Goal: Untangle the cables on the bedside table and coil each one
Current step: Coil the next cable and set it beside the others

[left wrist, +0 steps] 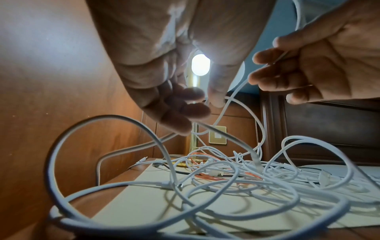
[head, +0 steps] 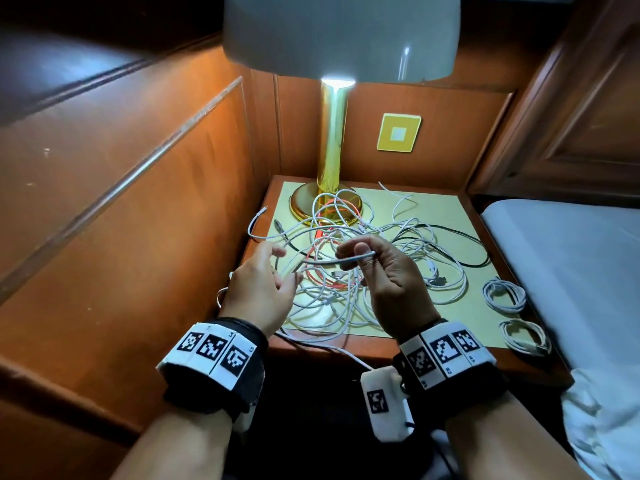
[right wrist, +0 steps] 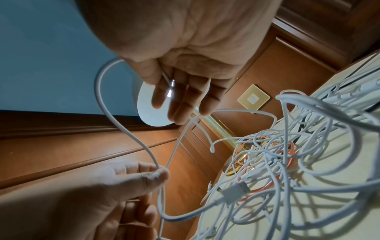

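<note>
Holding one white cable (head: pixel 332 262) taut above the tangle (head: pixel 349 271), your right hand (head: pixel 388 278) and left hand (head: pixel 263 289) both pinch it.

Glossy brass lamp (head: pixel 331 140), varnished wood panels (head: pixel 138 161), matt plastic cables (head: pixel 346 271).

Both forearms reach forward side by side, each wrist wrapped in a black band with checkered markers. The left hand (head: pixel 264 286) is raised with fingers loosely curled – thumb and fingertip pinching together. The right hand (head: pixel 384 271) is palm-up – thumb and forefinger closed in a pinch grip, other fingers relaxed.
</note>
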Demonstrator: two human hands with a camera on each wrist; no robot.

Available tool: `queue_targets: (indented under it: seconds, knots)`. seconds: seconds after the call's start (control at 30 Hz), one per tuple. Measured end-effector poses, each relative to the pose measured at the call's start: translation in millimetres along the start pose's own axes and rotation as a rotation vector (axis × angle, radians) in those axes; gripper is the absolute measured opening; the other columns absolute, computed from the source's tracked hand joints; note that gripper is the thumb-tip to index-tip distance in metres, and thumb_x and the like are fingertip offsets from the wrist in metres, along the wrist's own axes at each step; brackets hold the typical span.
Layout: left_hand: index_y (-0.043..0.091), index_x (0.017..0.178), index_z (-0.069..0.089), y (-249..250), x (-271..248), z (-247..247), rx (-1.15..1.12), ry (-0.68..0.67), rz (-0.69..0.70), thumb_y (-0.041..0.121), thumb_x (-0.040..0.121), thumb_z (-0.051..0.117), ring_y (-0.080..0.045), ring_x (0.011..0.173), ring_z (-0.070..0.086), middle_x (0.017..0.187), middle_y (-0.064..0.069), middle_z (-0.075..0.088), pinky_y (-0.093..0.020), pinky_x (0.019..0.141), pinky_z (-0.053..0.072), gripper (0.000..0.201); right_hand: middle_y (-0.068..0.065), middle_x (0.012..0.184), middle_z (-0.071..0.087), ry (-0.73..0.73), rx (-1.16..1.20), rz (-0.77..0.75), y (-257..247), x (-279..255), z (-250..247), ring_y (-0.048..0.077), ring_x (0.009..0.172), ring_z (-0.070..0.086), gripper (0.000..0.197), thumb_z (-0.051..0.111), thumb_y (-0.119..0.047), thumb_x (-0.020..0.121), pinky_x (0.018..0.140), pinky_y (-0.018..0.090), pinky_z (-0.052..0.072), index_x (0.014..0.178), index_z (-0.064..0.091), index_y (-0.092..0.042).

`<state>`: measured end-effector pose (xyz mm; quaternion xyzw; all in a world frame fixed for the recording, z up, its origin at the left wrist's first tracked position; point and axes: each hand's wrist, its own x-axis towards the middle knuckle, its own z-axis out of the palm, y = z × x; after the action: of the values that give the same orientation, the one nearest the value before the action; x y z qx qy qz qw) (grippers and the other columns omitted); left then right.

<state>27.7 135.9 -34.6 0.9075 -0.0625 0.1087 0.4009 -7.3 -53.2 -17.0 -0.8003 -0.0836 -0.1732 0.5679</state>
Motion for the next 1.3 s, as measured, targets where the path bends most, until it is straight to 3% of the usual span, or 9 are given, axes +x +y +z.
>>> queue_targets:
  seconds: [0.2, 0.3, 0.37, 0.47, 0.6, 0.77, 0.9, 1.13, 1.3]
  knots:
    - [0.021, 0.142, 0.038, 0, 4, -1, -0.066, 0.039, -0.116, 0.035, 0.084, 0.077, -0.021, 0.077, 0.057, 0.074, 0.005, 0.054, -0.036, 0.078, 0.049, 0.072, 0.001, 0.107, 0.072, -0.024, 0.146, -0.037, -6, -5, -4, 0.019, 0.093, 0.068, 0.026, 0.045, -0.024, 0.1, 0.077, 0.025, 0.05, 0.101, 0.07, -0.017]
    - [0.018, 0.123, 0.061, -6, 9, -3, -0.068, -0.012, -0.145, 0.03, 0.089, 0.071, -0.026, 0.072, 0.064, 0.066, 0.005, 0.058, -0.038, 0.076, 0.055, 0.037, 0.0, 0.108, 0.072, -0.057, 0.141, -0.069, -7, -6, -5, 0.022, 0.099, 0.068, 0.024, 0.049, -0.018, 0.097, 0.087, 0.037, 0.054, 0.103, 0.072, -0.018]
    - [0.017, 0.092, 0.066, -7, 11, -2, -0.152, 0.042, -0.095, 0.018, 0.093, 0.066, -0.023, 0.063, 0.069, 0.065, 0.003, 0.06, -0.035, 0.067, 0.056, 0.002, -0.005, 0.106, 0.072, -0.089, 0.049, -0.082, -5, -6, -4, 0.015, 0.099, 0.067, 0.027, 0.052, -0.01, 0.09, 0.085, 0.027, 0.052, 0.105, 0.073, -0.02]
    - [0.009, 0.086, 0.061, 2, 12, -6, -0.283, 0.122, -0.04, 0.009, 0.096, 0.058, -0.009, 0.054, 0.069, 0.069, -0.004, 0.065, -0.028, 0.056, 0.05, 0.011, -0.011, 0.104, 0.069, -0.16, -0.111, -0.025, -4, -5, -6, -0.006, 0.08, 0.063, 0.038, 0.055, 0.001, 0.084, 0.068, 0.007, 0.043, 0.112, 0.073, -0.016]
    - [0.012, 0.09, 0.06, 13, 17, -19, -0.409, 0.25, 0.043, 0.008, 0.099, 0.054, -0.003, 0.06, 0.069, 0.078, -0.01, 0.069, -0.029, 0.058, 0.055, 0.011, -0.007, 0.107, 0.071, -0.144, -0.099, 0.168, 0, 4, -5, 0.012, 0.083, 0.067, 0.049, 0.043, -0.024, 0.077, 0.068, 0.028, 0.053, 0.118, 0.07, -0.025]
    - [0.008, 0.098, 0.059, 34, 10, -39, -0.401, 0.319, 0.189, 0.01, 0.099, 0.056, 0.004, 0.07, 0.068, 0.077, 0.004, 0.067, -0.008, 0.062, 0.045, 0.003, -0.006, 0.114, 0.068, -0.088, 0.047, 0.235, 4, 9, 0, 0.006, 0.092, 0.069, 0.047, 0.042, -0.028, 0.077, 0.069, 0.013, 0.045, 0.116, 0.07, -0.026]
    - [0.025, 0.097, 0.054, 43, 8, -50, -0.483, 0.287, 0.272, 0.024, 0.097, 0.054, -0.019, 0.083, 0.071, 0.083, -0.002, 0.071, -0.033, 0.076, 0.057, 0.001, -0.006, 0.122, 0.066, -0.045, 0.191, 0.226, 0, 15, 2, 0.012, 0.107, 0.067, 0.046, 0.045, -0.021, 0.075, 0.079, 0.026, 0.05, 0.117, 0.064, -0.023]
    - [-0.006, 0.099, 0.052, 59, 1, -58, -0.595, 0.178, 0.383, -0.009, 0.096, 0.051, -0.006, 0.091, 0.071, 0.092, -0.023, 0.067, -0.011, 0.081, 0.048, 0.005, 0.013, 0.122, 0.058, 0.109, 0.52, 0.167, -7, 29, -8, 0.024, 0.104, 0.071, 0.047, 0.05, -0.004, 0.07, 0.073, 0.027, 0.055, 0.115, 0.044, -0.018]
    - [0.007, 0.096, 0.057, 55, -2, -57, -0.479, 0.135, 0.478, -0.001, 0.093, 0.059, -0.008, 0.088, 0.067, 0.092, 0.0, 0.064, -0.016, 0.08, 0.05, 0.008, 0.007, 0.134, 0.062, 0.07, 0.578, 0.199, -16, 28, -26, 0.026, 0.115, 0.066, 0.059, 0.045, -0.008, 0.07, 0.09, 0.042, 0.051, 0.126, 0.059, -0.022]
